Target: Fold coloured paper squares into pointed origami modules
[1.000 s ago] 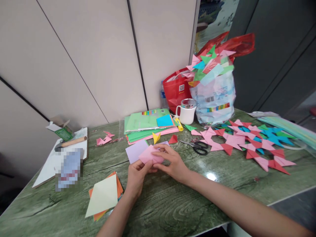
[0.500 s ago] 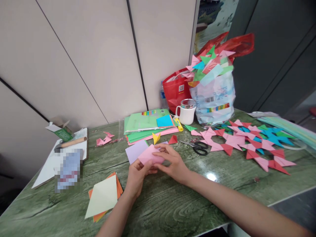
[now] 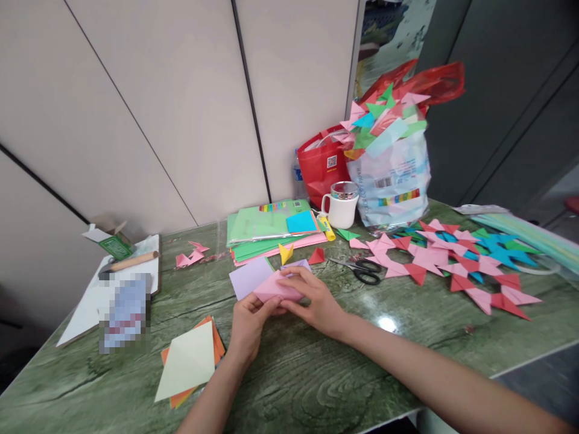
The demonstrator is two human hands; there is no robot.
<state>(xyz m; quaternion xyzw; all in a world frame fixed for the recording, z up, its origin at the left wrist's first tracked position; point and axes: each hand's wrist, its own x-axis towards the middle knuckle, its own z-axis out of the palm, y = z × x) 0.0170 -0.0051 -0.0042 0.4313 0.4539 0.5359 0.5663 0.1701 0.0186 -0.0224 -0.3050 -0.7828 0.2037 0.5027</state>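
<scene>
Between my two hands is a pink sheet of paper (image 3: 275, 287), partly folded over. My left hand (image 3: 251, 322) pinches its lower left edge with thumb and fingers. My right hand (image 3: 312, 298) grips the right side, its fingers over the upper edge and its thumb below. Just behind the pink paper lies a lilac paper square (image 3: 249, 277), partly covered by it. A folded yellow piece (image 3: 286, 253) and a folded red piece (image 3: 317, 255) stand beyond my fingers. Black-handled scissors (image 3: 365, 271) rest to the right.
At right spread joined folded-paper pieces (image 3: 429, 256). Behind stand a white mug (image 3: 341, 208), a red bag (image 3: 323, 169) and a plastic bag of folded pieces (image 3: 391, 181). Packs of coloured paper (image 3: 266, 226) lie at the back; loose squares (image 3: 187, 361) and a hammer (image 3: 133, 261) are left.
The pink paper's upper part has been folded down toward me, so it now looks narrower and more pointed. Both hands stay in nearly the same place.
</scene>
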